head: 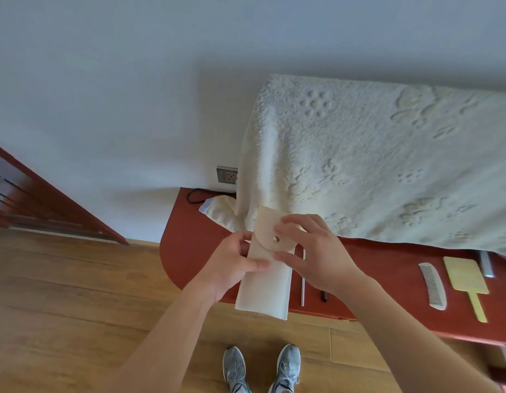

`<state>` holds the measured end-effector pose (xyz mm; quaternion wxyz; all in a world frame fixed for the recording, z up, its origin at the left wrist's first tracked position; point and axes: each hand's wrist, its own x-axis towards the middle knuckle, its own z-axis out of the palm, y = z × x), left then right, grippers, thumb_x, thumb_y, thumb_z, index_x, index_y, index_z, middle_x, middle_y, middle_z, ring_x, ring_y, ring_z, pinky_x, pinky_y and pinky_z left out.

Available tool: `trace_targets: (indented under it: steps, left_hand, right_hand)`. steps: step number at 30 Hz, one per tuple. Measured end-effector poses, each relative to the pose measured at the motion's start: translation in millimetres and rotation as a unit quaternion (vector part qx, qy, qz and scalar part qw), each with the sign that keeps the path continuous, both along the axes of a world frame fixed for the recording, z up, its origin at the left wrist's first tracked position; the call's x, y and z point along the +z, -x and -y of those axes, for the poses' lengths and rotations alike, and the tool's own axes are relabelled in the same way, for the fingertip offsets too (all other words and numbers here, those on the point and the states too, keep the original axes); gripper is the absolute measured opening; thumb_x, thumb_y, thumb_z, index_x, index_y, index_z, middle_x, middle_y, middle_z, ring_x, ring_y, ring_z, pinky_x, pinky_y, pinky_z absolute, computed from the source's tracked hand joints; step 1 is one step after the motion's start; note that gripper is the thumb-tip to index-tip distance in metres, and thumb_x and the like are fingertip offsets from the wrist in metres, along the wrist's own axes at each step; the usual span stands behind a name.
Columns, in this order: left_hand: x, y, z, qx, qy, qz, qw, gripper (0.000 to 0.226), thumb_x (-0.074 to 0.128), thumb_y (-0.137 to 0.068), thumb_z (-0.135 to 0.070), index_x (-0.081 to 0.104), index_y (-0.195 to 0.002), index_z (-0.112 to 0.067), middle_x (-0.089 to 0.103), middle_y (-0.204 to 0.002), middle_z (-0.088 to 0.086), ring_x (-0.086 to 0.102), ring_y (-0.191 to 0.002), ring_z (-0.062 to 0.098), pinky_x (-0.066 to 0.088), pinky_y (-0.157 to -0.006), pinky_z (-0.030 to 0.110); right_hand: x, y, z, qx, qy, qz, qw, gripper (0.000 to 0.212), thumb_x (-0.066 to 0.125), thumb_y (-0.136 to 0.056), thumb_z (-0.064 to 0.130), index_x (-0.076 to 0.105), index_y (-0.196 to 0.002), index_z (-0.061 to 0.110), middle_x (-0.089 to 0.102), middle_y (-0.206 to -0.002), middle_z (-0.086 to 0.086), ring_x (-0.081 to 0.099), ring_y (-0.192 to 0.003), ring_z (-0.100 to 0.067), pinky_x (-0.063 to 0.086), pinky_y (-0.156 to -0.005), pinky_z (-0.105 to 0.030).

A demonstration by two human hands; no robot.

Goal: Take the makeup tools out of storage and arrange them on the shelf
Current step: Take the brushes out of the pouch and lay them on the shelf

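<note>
The pouch (263, 287) is held over the shelf (393, 265) edge, gripped at its side by the left hand (234, 265), its lifted flap (267, 224) pinched by the right hand (311, 251). Unpacking is judged underway; next, a tool must be drawn out and laid near the comb (432, 285).
</note>
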<state>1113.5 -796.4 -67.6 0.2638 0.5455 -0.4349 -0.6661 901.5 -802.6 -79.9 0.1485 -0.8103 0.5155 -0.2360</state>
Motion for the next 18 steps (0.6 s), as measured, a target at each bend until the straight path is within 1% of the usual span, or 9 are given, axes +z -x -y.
trace_targets:
  steps: [2, 5, 9, 13, 16, 18]
  left_hand:
    - [14.0, 5.0, -0.5, 0.002, 0.006, -0.013, 1.000, 0.049, 0.080, -0.076, 0.000, 0.057, -0.117, -0.012, 0.076, -0.101, 0.007, 0.073, -0.095, 0.026, 0.054, -0.093, 0.049]
    - [28.5, 12.5, -2.6, 0.006, 0.012, -0.040, 0.999, 0.051, 0.080, -0.075, 0.001, 0.057, -0.119, -0.011, 0.075, -0.104, 0.013, 0.072, -0.098, 0.032, 0.052, -0.095, 0.053]
    - [39.3, 18.4, -10.8, 0.026, 0.004, -0.071, 0.997, 0.051, 0.077, -0.076, 0.006, 0.056, -0.121, -0.007, 0.073, -0.107, 0.018, 0.071, -0.100, 0.036, 0.051, -0.097, 0.055]
    - [44.4, 22.7, -22.1, 0.035, 0.001, -0.087, 0.996, 0.058, 0.080, -0.068, -0.003, 0.056, -0.120, -0.009, 0.072, -0.109, 0.020, 0.070, -0.102, 0.038, 0.050, -0.098, 0.056]
    - [48.0, 26.1, -29.4, 0.035, -0.003, -0.092, 0.995, 0.055, 0.079, -0.073, 0.002, 0.056, -0.121, -0.008, 0.071, -0.110, 0.021, 0.069, -0.102, 0.038, 0.051, -0.098, 0.055]
    - [52.3, 27.7, -32.5, 0.035, -0.004, -0.093, 0.995, 0.050, 0.075, -0.078, 0.007, 0.055, -0.121, -0.007, 0.071, -0.109, 0.021, 0.070, -0.102, 0.038, 0.053, -0.095, 0.052]
  right_hand:
    - [14.5, 5.4, -2.3, -0.003, 0.025, 0.004, 1.000, 0.043, 0.071, -0.080, 0.043, 0.066, -0.119, 0.027, 0.056, -0.128, 0.010, 0.048, -0.115, -0.017, 0.042, -0.091, -0.026]
    - [30.7, 12.0, -4.7, -0.003, 0.054, 0.006, 0.999, 0.040, 0.069, -0.081, 0.042, 0.068, -0.118, 0.026, 0.058, -0.128, 0.008, 0.049, -0.114, -0.019, 0.041, -0.091, -0.026]
    - [44.8, 16.6, -8.5, 0.015, 0.090, 0.008, 0.996, 0.031, 0.062, -0.087, 0.040, 0.069, -0.113, 0.025, 0.060, -0.125, 0.009, 0.052, -0.109, -0.020, 0.048, -0.089, -0.032]
    - [50.3, 20.5, -12.6, 0.035, 0.108, 0.013, 0.993, 0.026, 0.060, -0.090, 0.037, 0.070, -0.111, 0.026, 0.062, -0.122, 0.008, 0.054, -0.105, -0.020, 0.051, -0.085, -0.035]
    - [54.3, 22.0, -17.5, 0.040, 0.115, 0.020, 0.992, 0.024, 0.059, -0.092, 0.035, 0.071, -0.109, 0.024, 0.063, -0.120, 0.007, 0.054, -0.105, -0.018, 0.050, -0.085, -0.032]
    - [58.0, 22.3, -20.5, 0.042, 0.120, 0.024, 0.992, 0.023, 0.058, -0.092, 0.033, 0.072, -0.108, 0.023, 0.065, -0.118, 0.007, 0.055, -0.104, -0.016, 0.049, -0.086, -0.028]
